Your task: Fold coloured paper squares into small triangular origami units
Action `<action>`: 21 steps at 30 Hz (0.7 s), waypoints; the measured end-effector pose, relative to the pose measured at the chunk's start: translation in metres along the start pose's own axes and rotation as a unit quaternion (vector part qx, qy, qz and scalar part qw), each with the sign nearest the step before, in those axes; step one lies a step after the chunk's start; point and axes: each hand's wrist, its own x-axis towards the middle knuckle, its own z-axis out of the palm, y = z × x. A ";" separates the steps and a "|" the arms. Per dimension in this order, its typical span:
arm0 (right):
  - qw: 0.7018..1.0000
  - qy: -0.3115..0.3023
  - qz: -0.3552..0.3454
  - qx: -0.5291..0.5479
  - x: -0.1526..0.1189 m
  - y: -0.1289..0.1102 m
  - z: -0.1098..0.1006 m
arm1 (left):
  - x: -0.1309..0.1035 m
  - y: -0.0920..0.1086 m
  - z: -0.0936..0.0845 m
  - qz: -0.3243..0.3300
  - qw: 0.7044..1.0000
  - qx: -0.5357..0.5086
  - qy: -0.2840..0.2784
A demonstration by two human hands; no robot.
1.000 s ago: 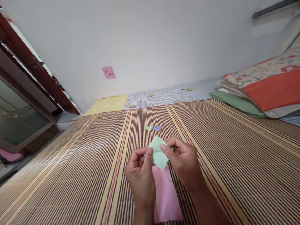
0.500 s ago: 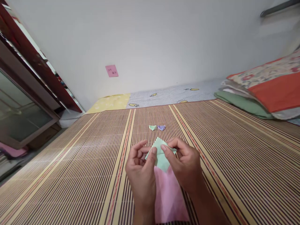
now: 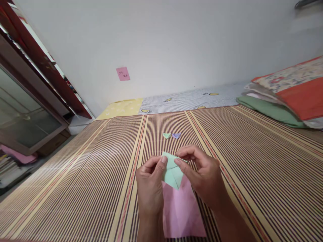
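Note:
A small mint-green folded paper (image 3: 173, 173) is held up between both hands, its pointed end toward me and a crease running down it. My left hand (image 3: 151, 183) pinches its upper left corner, thumb on top. On the upper right edge, my right hand (image 3: 202, 171) grips it between thumb and fingers. Beneath the green paper lies a sheet of pink paper (image 3: 180, 215), partly covered by it and by my wrists. Beyond my hands, a small green folded paper piece (image 3: 167, 135) and a purple folded paper piece (image 3: 176, 135) sit side by side.
A striped bamboo mat (image 3: 101, 188) covers the surface. Along the wall lies patterned cloth (image 3: 186, 101), yellow at its left end. Folded bedding (image 3: 292, 97) is piled at the right. A pink note (image 3: 122, 73) sticks to the wall; a glass-panelled door (image 3: 22, 117) stands at left.
The green paper has turned and tilted in my hands, its top corner now toward the left. My left hand's fingers have closed in. The view has shifted slightly.

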 end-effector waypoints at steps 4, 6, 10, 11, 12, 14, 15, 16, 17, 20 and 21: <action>0.998 -0.002 -0.054 -0.017 0.002 -0.001 -0.004 | -0.001 0.000 0.001 0.005 1.000 0.005 0.000; 0.998 -0.008 -0.062 -0.028 0.002 -0.002 -0.005 | -0.002 0.001 0.001 0.018 1.000 0.023 -0.005; 0.998 -0.006 -0.052 -0.020 0.002 -0.002 -0.006 | -0.004 0.001 0.001 0.037 0.997 0.059 -0.025; 0.999 -0.008 -0.045 -0.013 0.002 -0.002 -0.006 | -0.004 0.001 0.002 0.038 0.997 0.065 -0.030; 0.999 -0.007 -0.037 -0.006 0.002 -0.002 -0.005 | -0.003 0.001 0.002 0.039 0.996 0.070 -0.035; 1.000 -0.009 -0.016 0.007 0.002 -0.003 -0.005 | -0.003 0.000 0.003 0.045 0.995 0.078 -0.041; 1.000 -0.010 -0.006 0.011 0.002 -0.003 -0.005 | -0.003 -0.001 0.003 0.049 0.995 0.080 -0.043; 1.000 -0.011 0.003 0.015 0.002 -0.003 -0.004 | -0.003 -0.001 0.003 0.054 0.994 0.080 -0.044; 1.000 -0.011 0.010 0.017 0.001 -0.004 -0.004 | -0.003 -0.001 0.003 0.058 0.994 0.079 -0.045; 1.000 -0.008 0.021 0.018 0.000 -0.002 -0.004 | -0.003 -0.002 0.004 0.061 0.994 0.078 -0.045; 1.000 -0.007 0.022 0.016 0.000 -0.002 -0.003 | -0.004 -0.002 0.004 0.061 0.994 0.081 -0.046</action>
